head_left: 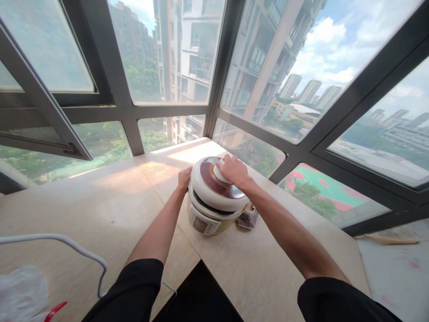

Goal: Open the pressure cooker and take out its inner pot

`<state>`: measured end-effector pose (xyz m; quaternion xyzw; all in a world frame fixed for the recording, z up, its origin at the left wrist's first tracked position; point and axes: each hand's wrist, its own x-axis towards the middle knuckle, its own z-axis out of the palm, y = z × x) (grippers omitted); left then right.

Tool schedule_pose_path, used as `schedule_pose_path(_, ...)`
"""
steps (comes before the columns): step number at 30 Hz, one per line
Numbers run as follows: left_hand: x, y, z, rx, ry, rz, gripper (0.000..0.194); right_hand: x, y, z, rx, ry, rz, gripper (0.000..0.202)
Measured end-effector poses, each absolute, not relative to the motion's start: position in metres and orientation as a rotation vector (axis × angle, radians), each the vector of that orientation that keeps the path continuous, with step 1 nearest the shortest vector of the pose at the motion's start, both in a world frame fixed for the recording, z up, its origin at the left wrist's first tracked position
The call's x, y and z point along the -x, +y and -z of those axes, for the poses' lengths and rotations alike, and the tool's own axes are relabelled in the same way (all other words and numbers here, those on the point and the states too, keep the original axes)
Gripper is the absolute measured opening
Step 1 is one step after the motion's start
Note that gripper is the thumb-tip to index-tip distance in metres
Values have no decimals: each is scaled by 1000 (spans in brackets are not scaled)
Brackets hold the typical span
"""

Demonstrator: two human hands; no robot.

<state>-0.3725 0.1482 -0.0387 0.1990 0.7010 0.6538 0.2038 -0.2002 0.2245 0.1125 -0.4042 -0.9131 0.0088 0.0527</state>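
A white electric pressure cooker [214, 219] stands on the pale stone sill, its button panel facing me. The domed lid [201, 188], white with a dark reddish centre, sits tilted on top, with a dark gap showing along its front edge. My right hand [233, 171] is wrapped round the white knob of the lid. At the cooker's left rim is my left hand [184, 179], its fingers mostly hidden behind the cooker's side, so its grip cannot be made out fully. A brownish cloth [248, 220] lies by the right side of the cooker.
Windows with dark frames [214, 76] meet in a corner behind the sill; one sash at left is tilted inward. A white cable [67, 241] and a clear plastic bag [23, 290] lie at left. A black surface [201, 299] lies at the front.
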Motion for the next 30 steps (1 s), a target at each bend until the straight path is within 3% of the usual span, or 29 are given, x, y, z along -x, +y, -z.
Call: schedule_pose_path(30, 369, 151, 41, -478, 1895, -1908, 39, 210, 211, -81, 1277, -2749, -2, 44)
